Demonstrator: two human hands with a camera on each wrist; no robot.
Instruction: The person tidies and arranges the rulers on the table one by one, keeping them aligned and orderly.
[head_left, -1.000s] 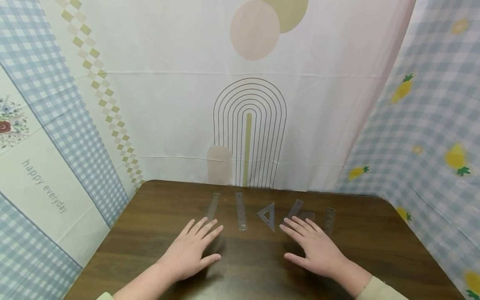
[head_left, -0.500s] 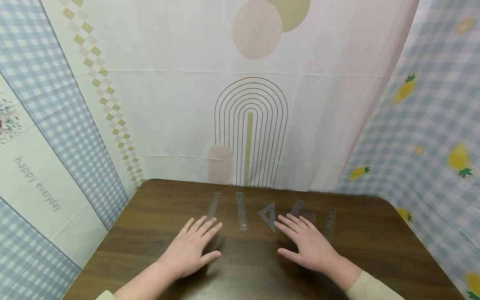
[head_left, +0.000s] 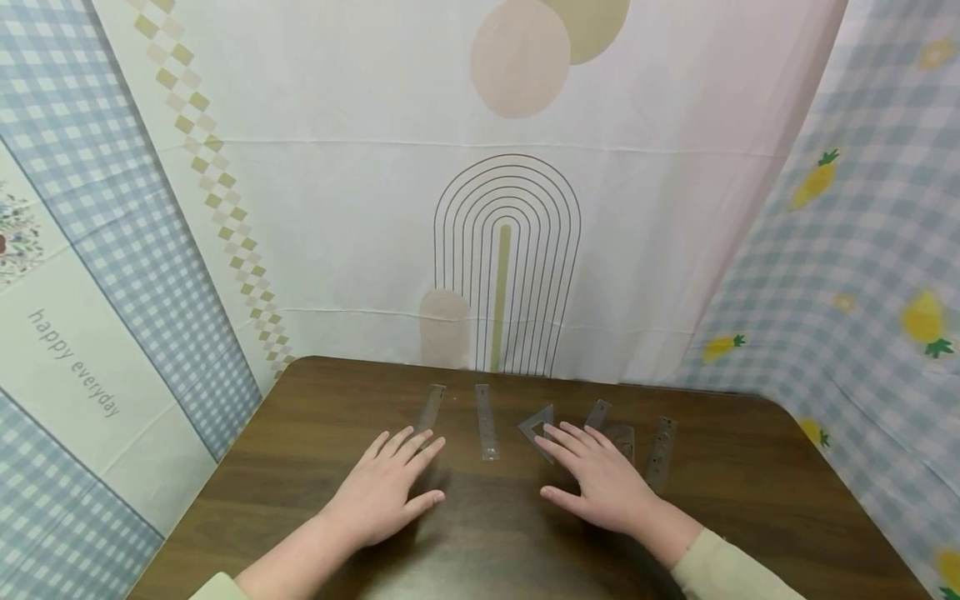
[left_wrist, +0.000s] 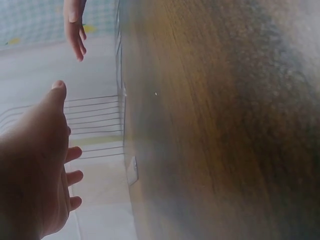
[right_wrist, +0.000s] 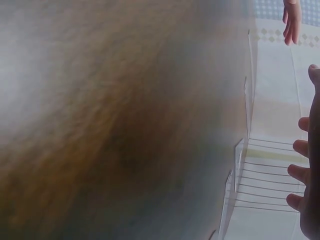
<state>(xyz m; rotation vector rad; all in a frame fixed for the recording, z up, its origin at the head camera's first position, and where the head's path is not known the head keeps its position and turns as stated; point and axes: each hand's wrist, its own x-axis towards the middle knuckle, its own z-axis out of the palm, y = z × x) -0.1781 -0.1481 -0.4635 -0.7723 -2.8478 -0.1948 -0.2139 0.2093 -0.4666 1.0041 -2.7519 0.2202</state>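
Both hands hover above the brown table, palms down with fingers spread, holding nothing. My left hand [head_left: 382, 492] is nearest a clear ruler [head_left: 432, 406], whose lower end its fingers cover in the head view. A second clear ruler [head_left: 487, 423] lies between the hands. The fingertips of my right hand [head_left: 603, 483] overlap a clear triangle [head_left: 531, 423] in the head view. Behind that hand, a third ruler [head_left: 597, 413] and a clear rounded piece [head_left: 624, 439] are partly hidden. To its right lies a ruler-like strip with holes [head_left: 662, 450]. The wrist views show a gap between each hand and the tabletop.
The wooden table [head_left: 480, 533] has rounded far corners. A pale printed cloth [head_left: 360, 225] hangs directly behind its far edge. Blue checked cloths hang at the left [head_left: 150, 225] and at the right [head_left: 847, 275], the right one with yellow pineapples.
My right hand has moved left, from over the third ruler to the triangle, uncovering more of the rounded piece and the strip. My left hand stays nearly in place. The head view has shifted slightly.
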